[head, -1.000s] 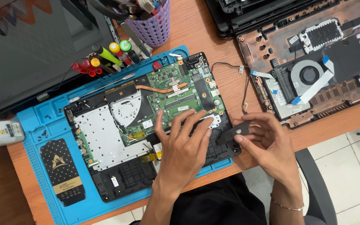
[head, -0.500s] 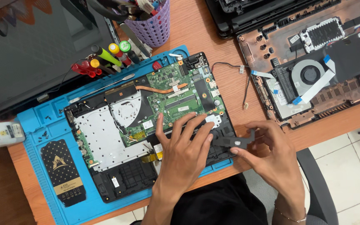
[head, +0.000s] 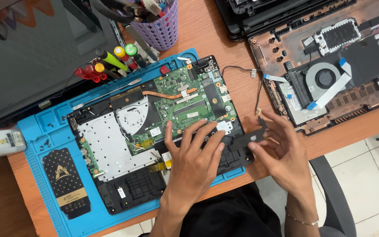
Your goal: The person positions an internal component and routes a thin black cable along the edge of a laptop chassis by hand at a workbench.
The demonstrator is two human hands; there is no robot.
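Right hand (head: 281, 153) shifted left, pinching black speaker (head: 247, 139) at laptop's (head: 110, 153) right edge, left hand (head: 194, 162) spread flat

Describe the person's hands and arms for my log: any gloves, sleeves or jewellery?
Both hands are bare, with no gloves and no rings that I can see. The left hand and its forearm show no sleeve. The right hand has a thin chain bracelet at the wrist.

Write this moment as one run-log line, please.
left hand: flat on open laptop | right hand: holds black speaker module
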